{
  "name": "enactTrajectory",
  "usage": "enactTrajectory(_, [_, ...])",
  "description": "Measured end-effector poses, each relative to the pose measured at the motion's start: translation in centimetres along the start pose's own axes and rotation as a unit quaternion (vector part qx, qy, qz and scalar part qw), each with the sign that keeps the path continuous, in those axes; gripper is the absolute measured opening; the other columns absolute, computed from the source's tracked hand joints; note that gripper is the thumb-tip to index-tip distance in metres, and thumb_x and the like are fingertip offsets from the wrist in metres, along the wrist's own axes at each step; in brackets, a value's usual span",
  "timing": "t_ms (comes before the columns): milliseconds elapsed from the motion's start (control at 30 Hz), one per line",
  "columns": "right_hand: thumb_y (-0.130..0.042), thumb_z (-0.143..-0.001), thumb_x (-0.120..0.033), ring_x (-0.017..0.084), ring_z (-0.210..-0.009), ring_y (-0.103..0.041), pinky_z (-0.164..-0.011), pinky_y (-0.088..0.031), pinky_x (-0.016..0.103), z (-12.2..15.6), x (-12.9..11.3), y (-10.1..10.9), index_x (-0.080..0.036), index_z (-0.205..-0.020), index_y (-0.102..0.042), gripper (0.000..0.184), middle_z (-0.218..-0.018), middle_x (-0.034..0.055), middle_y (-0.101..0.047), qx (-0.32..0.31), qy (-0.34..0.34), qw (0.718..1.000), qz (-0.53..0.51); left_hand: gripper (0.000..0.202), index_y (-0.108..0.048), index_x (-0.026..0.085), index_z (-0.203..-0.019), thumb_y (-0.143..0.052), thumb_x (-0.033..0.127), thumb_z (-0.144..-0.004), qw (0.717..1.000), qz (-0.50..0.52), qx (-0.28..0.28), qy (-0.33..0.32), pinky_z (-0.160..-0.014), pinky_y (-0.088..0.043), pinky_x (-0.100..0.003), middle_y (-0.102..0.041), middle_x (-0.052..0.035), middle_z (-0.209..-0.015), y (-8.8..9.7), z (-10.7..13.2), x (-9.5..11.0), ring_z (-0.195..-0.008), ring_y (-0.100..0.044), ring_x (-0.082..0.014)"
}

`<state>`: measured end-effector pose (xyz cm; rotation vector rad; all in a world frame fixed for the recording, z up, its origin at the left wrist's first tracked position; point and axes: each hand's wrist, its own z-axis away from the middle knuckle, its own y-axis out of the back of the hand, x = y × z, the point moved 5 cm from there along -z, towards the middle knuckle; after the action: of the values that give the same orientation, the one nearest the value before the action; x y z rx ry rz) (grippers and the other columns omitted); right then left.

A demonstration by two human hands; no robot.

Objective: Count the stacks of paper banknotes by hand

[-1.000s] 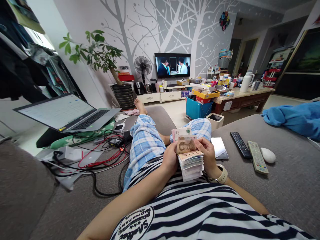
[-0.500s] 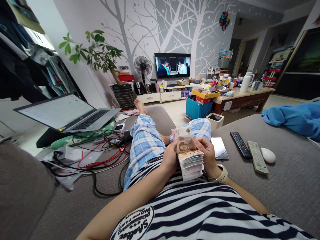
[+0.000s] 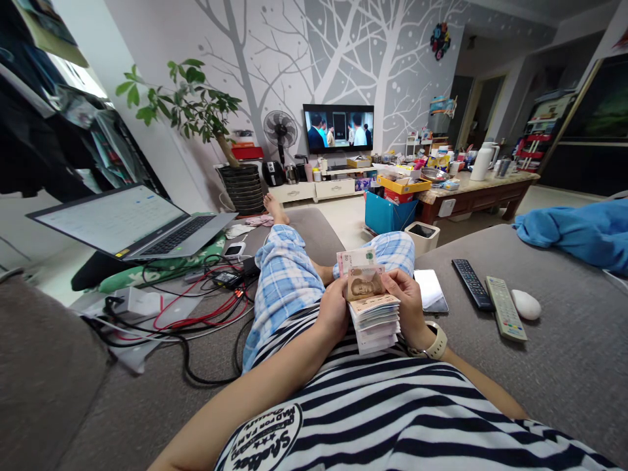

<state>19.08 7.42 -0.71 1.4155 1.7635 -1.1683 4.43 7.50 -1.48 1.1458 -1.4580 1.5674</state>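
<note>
A thick, folded stack of banknotes (image 3: 377,322) is held over my lap. My left hand (image 3: 334,309) is closed around its left side, with most of the fingers hidden behind the notes. On the right, my right hand (image 3: 408,302) pinches the edge of the upper notes, thumb on top. A brown note with a portrait (image 3: 364,285) faces me between the two thumbs. A pinkish note (image 3: 354,258) sticks up behind it. Below, the folded layers of the stack fan downward. A pale watch (image 3: 434,343) is on my right wrist.
To my right on the sofa lie a white-screened device (image 3: 432,291), a black remote (image 3: 471,284), a beige remote (image 3: 505,309) and a white mouse (image 3: 526,305). Tangled cables (image 3: 216,307) and an open laptop (image 3: 142,226) are at left. A cluttered table (image 3: 475,196) stands ahead.
My hands and the banknotes have barely moved; the portrait note has bent slightly. The picture on the television differs.
</note>
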Motion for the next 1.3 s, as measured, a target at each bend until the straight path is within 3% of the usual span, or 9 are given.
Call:
enactTrajectory(367, [-0.069,-0.08,-0.045,0.012,-0.056,-0.045,-0.054,-0.038,0.026,0.1,-0.1,0.0,-0.019,-0.067,-0.06,0.031,-0.06,-0.0025,-0.055,0.002,0.004,1.0,-0.003,0.015,-0.075,0.015,-0.072,-0.064,0.023,-0.066,0.999,-0.041,-0.023,-0.018,-0.081,-0.05,-0.037,-0.075,-0.0087,-0.076,0.2,0.0,0.2,-0.08,-0.065,-0.0268])
enactTrajectory(567, [-0.064,-0.084,-0.047,0.011,-0.052,-0.04,-0.051,-0.033,0.026,0.2,-0.3,0.0,-0.02,-0.063,-0.057,0.035,-0.055,-0.0037,-0.049,0.003,0.02,1.0,0.001,0.018,-0.073,0.016,-0.076,-0.068,0.031,-0.068,0.997,0.077,-0.005,0.029,-0.082,-0.052,-0.04,-0.075,-0.0075,-0.074,0.0,-0.4,-1.0,-0.084,-0.068,-0.0287])
enactTrajectory(700, [-0.055,-0.091,-0.047,0.012,-0.05,-0.042,-0.051,-0.034,0.027,0.2,-0.4,-0.2,-0.02,-0.066,-0.061,0.037,-0.056,-0.0017,-0.055,-0.02,0.023,1.0,0.007,0.027,-0.072,0.012,-0.087,-0.07,0.031,-0.068,0.988,0.146,0.012,0.052,-0.087,-0.052,-0.041,-0.076,-0.0097,-0.083,0.0,-0.7,-1.6,-0.091,-0.07,-0.0284])
enactTrajectory(833, [-0.068,-0.082,-0.042,0.012,-0.054,-0.045,-0.054,-0.036,0.026,0.1,-0.2,0.0,-0.02,-0.065,-0.058,0.03,-0.058,-0.0028,-0.054,0.0,0.019,1.0,-0.002,0.021,-0.071,0.012,-0.082,-0.069,0.028,-0.069,0.991,0.122,0.024,0.044,-0.086,-0.054,-0.04,-0.076,-0.0094,-0.08,0.2,-0.5,-1.4,-0.088,-0.072,-0.0273])
enactTrajectory(1067, [-0.073,-0.076,-0.041,0.012,-0.058,-0.043,-0.056,-0.036,0.026,-0.4,0.5,0.6,-0.02,-0.07,-0.056,0.028,-0.063,-0.004,-0.05,0.06,0.002,0.998,-0.003,0.023,-0.071,0.015,-0.079,-0.076,0.028,-0.061,0.99,0.128,-0.034,0.048,-0.084,-0.054,-0.04,-0.076,-0.0094,-0.082,-0.3,-0.2,-1.3,-0.091,-0.071,-0.0297])
enactTrajectory(1300, [-0.066,-0.081,-0.044,0.011,-0.054,-0.035,-0.053,-0.032,0.027,-0.4,0.7,0.3,-0.021,-0.062,-0.048,0.035,-0.058,-0.0054,-0.04,0.023,-0.019,0.999,0.016,0.035,-0.072,0.014,-0.091,-0.079,0.025,-0.058,0.985,0.145,-0.065,0.068,-0.084,-0.054,-0.04,-0.077,-0.0104,-0.091,-0.6,-0.4,-1.7,-0.09,-0.071,-0.029])
